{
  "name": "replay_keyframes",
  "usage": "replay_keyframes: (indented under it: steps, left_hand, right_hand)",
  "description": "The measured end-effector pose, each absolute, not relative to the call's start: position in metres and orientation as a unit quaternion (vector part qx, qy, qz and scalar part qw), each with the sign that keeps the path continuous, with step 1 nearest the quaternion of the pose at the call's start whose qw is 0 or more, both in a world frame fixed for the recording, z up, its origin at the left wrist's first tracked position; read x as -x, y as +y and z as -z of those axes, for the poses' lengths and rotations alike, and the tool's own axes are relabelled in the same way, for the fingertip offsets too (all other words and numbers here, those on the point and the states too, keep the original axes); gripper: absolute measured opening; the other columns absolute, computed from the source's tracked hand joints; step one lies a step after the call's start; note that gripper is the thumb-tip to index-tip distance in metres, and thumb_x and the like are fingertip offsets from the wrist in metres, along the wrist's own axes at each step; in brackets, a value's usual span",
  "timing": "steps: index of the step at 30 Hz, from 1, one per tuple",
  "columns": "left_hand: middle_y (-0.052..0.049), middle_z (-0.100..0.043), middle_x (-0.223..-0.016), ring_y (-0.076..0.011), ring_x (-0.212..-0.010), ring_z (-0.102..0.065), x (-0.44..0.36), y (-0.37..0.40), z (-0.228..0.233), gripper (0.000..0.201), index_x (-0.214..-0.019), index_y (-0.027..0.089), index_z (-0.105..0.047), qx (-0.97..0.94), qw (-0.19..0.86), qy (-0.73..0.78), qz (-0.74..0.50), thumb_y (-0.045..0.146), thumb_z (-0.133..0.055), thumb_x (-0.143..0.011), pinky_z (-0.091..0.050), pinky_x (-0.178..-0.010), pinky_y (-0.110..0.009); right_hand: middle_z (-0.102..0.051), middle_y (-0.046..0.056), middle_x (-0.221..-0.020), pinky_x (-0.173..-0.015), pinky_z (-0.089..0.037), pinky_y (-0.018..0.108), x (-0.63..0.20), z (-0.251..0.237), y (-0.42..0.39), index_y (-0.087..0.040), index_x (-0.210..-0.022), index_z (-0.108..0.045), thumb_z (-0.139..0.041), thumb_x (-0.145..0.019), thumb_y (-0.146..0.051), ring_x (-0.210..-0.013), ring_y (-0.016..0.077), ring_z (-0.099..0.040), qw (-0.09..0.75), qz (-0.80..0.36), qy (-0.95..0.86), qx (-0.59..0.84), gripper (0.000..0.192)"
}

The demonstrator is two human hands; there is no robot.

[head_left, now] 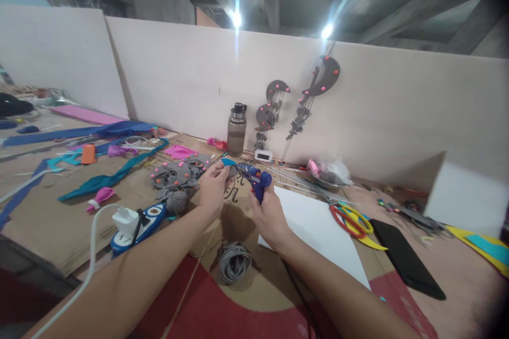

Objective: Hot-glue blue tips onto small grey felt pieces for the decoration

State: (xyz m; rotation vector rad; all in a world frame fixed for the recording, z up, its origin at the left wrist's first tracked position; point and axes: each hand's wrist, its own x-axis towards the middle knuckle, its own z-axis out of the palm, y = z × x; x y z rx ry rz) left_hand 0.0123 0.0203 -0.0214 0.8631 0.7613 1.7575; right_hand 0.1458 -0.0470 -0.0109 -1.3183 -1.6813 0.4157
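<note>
My right hand [269, 217] grips the handle of a blue glue gun [250, 174], whose nozzle points left. My left hand [212, 186] pinches a small grey piece [231, 170] right at the gun's tip. Both hands hover above the cardboard-covered table [59, 222]. Just left of my left hand lie grey felt shapes with pink dots [177, 174] and a ball of grey yarn [177, 201]. A coil of grey cord [234, 260] rests below my hands.
A white sheet [318, 233], red and yellow scissors [352, 220] and a black phone [405, 257] lie to the right. A grey bottle [237, 130] stands by the wall, where grey moon mobiles [318, 85] hang. A power strip [137, 222] and blue strips lie left.
</note>
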Motion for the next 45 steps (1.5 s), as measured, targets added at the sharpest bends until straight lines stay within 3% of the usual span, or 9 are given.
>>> replay_keyframes:
  steps: [15, 21, 27, 30, 32, 36, 40, 43, 45]
  left_hand:
    - [0.000, -0.065, -0.076, -0.0120, -0.069, -0.061, -0.012, 0.023, 0.025, 0.025, -0.077, 0.017, -0.062, -0.345, 0.484, 0.328, -0.734, 0.034, -0.075, -0.063, -0.054, -0.068, -0.027]
    - [-0.002, -0.067, -0.084, -0.0144, -0.076, -0.064, -0.014, 0.024, 0.026, 0.028, -0.078, 0.016, -0.063, -0.346, 0.488, 0.331, -0.730, 0.036, -0.076, -0.062, -0.056, -0.073, -0.031]
    - [-0.001, -0.066, -0.078, -0.0134, -0.070, -0.065, -0.016, 0.020, 0.023, 0.030, -0.076, 0.017, -0.060, -0.323, 0.518, 0.328, -0.721, 0.034, -0.077, -0.059, -0.057, -0.067, -0.029]
    - [-0.001, -0.065, -0.075, -0.0134, -0.069, -0.065, -0.017, 0.017, 0.020, 0.031, -0.074, 0.017, -0.057, -0.318, 0.533, 0.319, -0.716, 0.032, -0.078, -0.058, -0.057, -0.067, -0.030]
    - [-0.001, -0.065, -0.074, -0.0133, -0.068, -0.065, -0.018, 0.015, 0.018, 0.031, -0.073, 0.017, -0.056, -0.315, 0.541, 0.315, -0.713, 0.031, -0.078, -0.058, -0.058, -0.067, -0.031]
    - [-0.002, -0.066, -0.075, -0.0149, -0.070, -0.066, -0.018, 0.011, 0.013, 0.030, -0.073, 0.016, -0.056, -0.311, 0.557, 0.316, -0.703, 0.029, -0.078, -0.057, -0.058, -0.065, -0.030]
    - [-0.002, -0.065, -0.073, -0.0146, -0.068, -0.066, -0.020, 0.008, 0.011, 0.031, -0.072, 0.016, -0.056, -0.320, 0.552, 0.315, -0.703, 0.030, -0.079, -0.055, -0.057, -0.064, -0.028]
    - [-0.002, -0.066, -0.073, -0.0148, -0.068, -0.065, -0.024, 0.007, 0.013, 0.032, -0.075, 0.016, -0.059, -0.352, 0.528, 0.311, -0.708, 0.034, -0.079, -0.057, -0.056, -0.064, -0.028]
    - [-0.002, -0.067, -0.076, -0.0152, -0.070, -0.065, -0.026, 0.006, 0.016, 0.033, -0.078, 0.016, -0.062, -0.386, 0.504, 0.309, -0.708, 0.038, -0.078, -0.059, -0.055, -0.067, -0.029]
  right_hand:
    - [-0.065, 0.012, -0.098, -0.080, -0.049, 0.038, -0.149, 0.009, -0.045, -0.016, -0.122, -0.045, -0.045, -0.089, -0.029, -0.086, 0.0244, -0.063, 0.463, -0.176, -0.670, 0.553, 0.036]
    - [-0.064, 0.008, -0.092, -0.080, -0.050, 0.038, -0.152, 0.013, -0.039, -0.019, -0.108, -0.050, -0.048, -0.085, -0.027, -0.083, 0.0220, -0.062, 0.486, -0.174, -0.653, 0.554, 0.024]
    - [-0.064, 0.002, -0.086, -0.046, -0.049, 0.028, -0.183, 0.008, -0.016, -0.021, -0.097, -0.047, -0.053, -0.076, -0.026, -0.053, 0.0126, -0.051, 0.548, -0.312, -0.554, 0.543, 0.023]
    - [-0.066, 0.003, -0.087, -0.047, -0.050, 0.026, -0.217, 0.003, -0.010, -0.019, -0.095, -0.047, -0.051, -0.075, -0.022, -0.053, 0.0107, -0.051, 0.490, -0.356, -0.538, 0.586, 0.021]
    - [-0.067, 0.004, -0.084, -0.056, -0.052, 0.027, -0.240, 0.003, -0.009, -0.018, -0.088, -0.051, -0.046, -0.078, -0.021, -0.059, 0.0116, -0.057, 0.378, -0.307, -0.556, 0.674, 0.011]
    - [-0.068, 0.013, -0.083, -0.075, -0.050, 0.039, -0.273, 0.010, -0.017, -0.015, -0.074, -0.058, -0.057, -0.075, -0.022, -0.084, 0.0263, -0.065, 0.301, -0.224, -0.551, 0.746, 0.007]
    - [-0.060, 0.028, -0.110, -0.099, -0.033, 0.057, -0.278, 0.009, -0.032, -0.010, -0.075, -0.062, -0.068, -0.073, -0.032, -0.122, 0.0438, -0.045, 0.244, -0.030, -0.573, 0.781, 0.023]
    - [-0.060, 0.026, -0.105, -0.096, -0.035, 0.052, -0.260, -0.001, -0.044, -0.011, -0.080, -0.061, -0.058, -0.083, -0.034, -0.114, 0.0382, -0.050, 0.250, 0.098, -0.625, 0.733, 0.024]
    - [-0.062, 0.016, -0.092, -0.088, -0.042, 0.042, -0.236, -0.007, -0.048, -0.015, -0.081, -0.057, -0.048, -0.088, -0.029, -0.097, 0.0272, -0.057, 0.327, 0.033, -0.674, 0.662, 0.018]
